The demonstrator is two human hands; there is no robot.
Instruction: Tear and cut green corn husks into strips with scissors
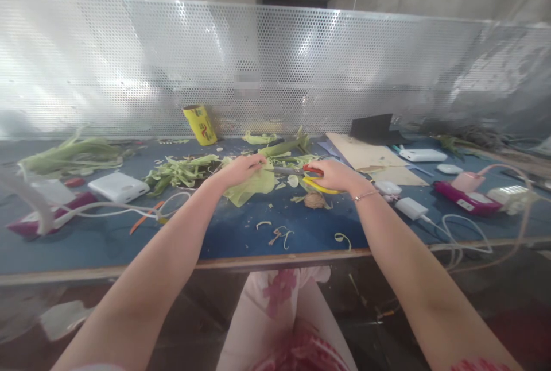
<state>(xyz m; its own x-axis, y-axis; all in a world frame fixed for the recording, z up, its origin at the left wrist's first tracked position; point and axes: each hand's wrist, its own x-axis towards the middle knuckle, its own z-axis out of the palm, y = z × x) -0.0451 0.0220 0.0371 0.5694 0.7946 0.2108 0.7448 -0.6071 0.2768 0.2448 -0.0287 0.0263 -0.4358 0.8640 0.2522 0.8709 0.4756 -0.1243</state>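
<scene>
My right hand grips a pair of scissors with red and yellow handles, the grey blades pointing left toward my left hand. My left hand is closed on a thin pale green leaf that hangs toward the table's front. Beside my left wrist lies a heap of cut green strips. Behind the blades rests a longer green leafy piece. Just below the scissors sits a round brown lump, its kind unclear. The exact spot where blades and leaf meet is hard to make out.
A yellow cylindrical container stands tilted by the perforated metal screen. More green leaves lie far left. White power banks, purple power strips and cables flank both arms. Cardboard lies back right; scraps litter the front.
</scene>
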